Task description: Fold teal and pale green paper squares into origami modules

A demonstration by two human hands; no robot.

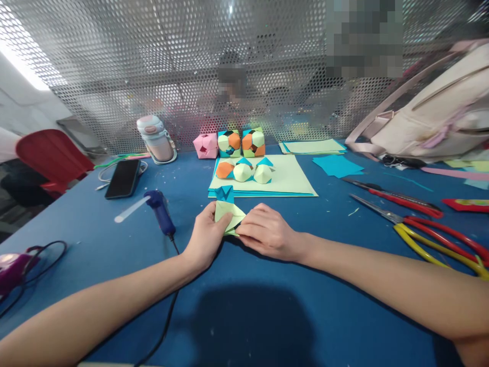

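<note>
My left hand (208, 230) grips a folded piece of pale green paper (226, 210), its thumb lying across the front. My right hand (269, 230) pinches the right corner of the same paper, fingers curled together. A blue folded paper piece (225, 193) sticks up right behind the green one; whether the two are joined I cannot tell. Just beyond lies a stack of pale green and blue sheets (294, 176). On it rest an orange folded unit (224, 169) and two pale green ones (242, 172) with blue points.
Behind stand a pink paper cube (206, 146) and two multicoloured ones (253, 141). A glue gun (162, 211), a phone (123, 178) and a bottle (155, 138) are at left. Scissors (397, 219), a utility knife (401, 198), blue paper (338, 165) and a backpack (439, 112) are at right.
</note>
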